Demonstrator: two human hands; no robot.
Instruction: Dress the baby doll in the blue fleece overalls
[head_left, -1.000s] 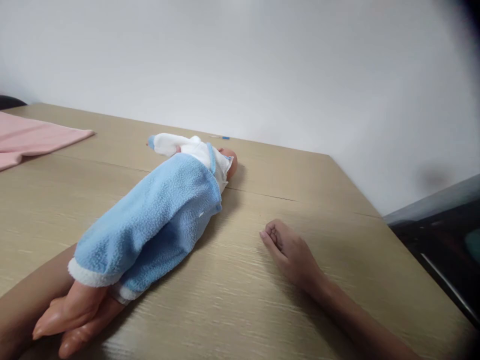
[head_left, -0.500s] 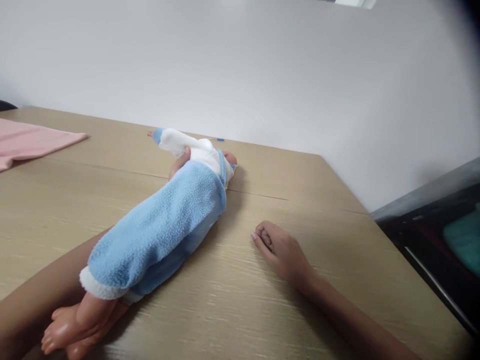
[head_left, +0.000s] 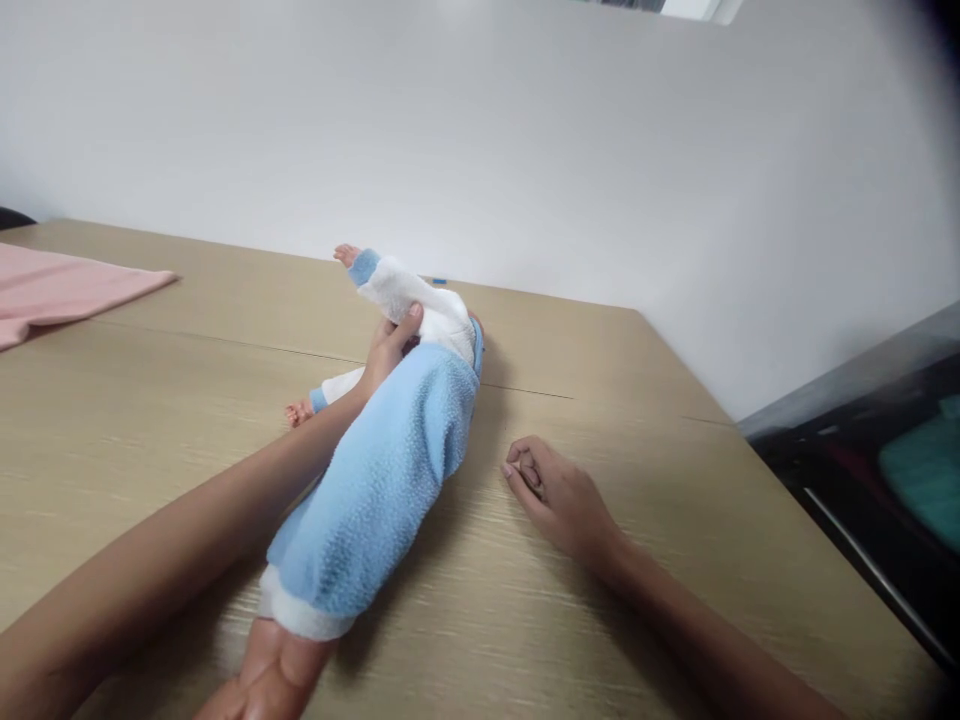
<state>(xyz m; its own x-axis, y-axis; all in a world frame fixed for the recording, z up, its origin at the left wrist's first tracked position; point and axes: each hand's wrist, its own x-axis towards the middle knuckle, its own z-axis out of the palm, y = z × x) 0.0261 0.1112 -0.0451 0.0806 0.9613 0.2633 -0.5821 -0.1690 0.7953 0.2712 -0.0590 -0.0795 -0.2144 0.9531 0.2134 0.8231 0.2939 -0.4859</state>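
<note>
A baby doll [head_left: 382, 470] in a fuzzy light-blue and white outfit is tilted on its side over the table, bare feet toward me. Its head is mostly hidden behind the collar. My left hand [head_left: 394, 345] grips the doll at the upper body, thumb on the white sleeve; the other fingers are out of sight behind it. One doll arm points up and left, the other shows below my wrist. To the right of the doll, my right hand [head_left: 559, 490] rests on the table with its fingers curled in, apart from the doll and with nothing visible in them.
A pink cloth [head_left: 75, 290] lies at the left of the wooden table [head_left: 600, 380]. Near the back edge, by the wall, is a small blue object [head_left: 440, 282]. Beyond the right edge stands something dark with a teal item [head_left: 926, 470] on it.
My left hand has turned the doll and shifted it to the right; its second arm now shows and its feet have swung right. My right hand has stayed in place.
</note>
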